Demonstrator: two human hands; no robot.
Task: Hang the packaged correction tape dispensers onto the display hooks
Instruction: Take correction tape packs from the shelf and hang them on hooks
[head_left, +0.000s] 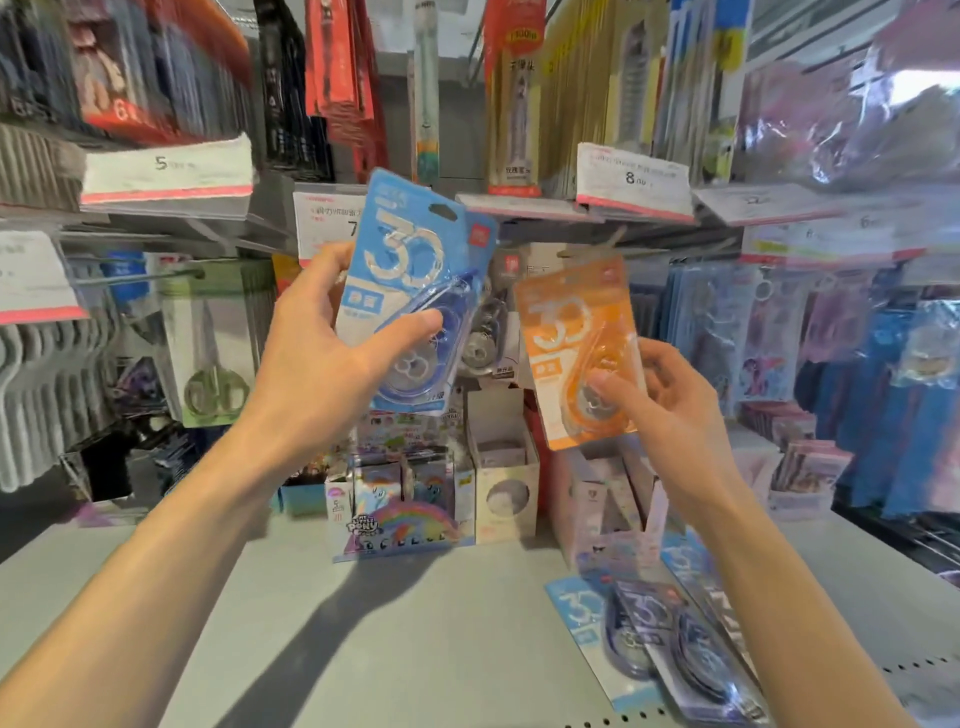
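Open shelf surface (322, 623) below; ahead, crowded hanging packs (218, 332), price tags (631, 179), boxes (506, 467).

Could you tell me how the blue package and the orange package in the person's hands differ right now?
The blue package has a blue card, the orange package an orange one. The left hand holds the blue one higher and tilted; the right hand holds the orange one lower and nearly upright. Both carry a large "30" and a clear blister over the dispenser.

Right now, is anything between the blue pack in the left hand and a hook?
Nothing visible blocks the blue pack, gripped by the left hand. Which hook it goes to is unclear; price tags hang just behind it.
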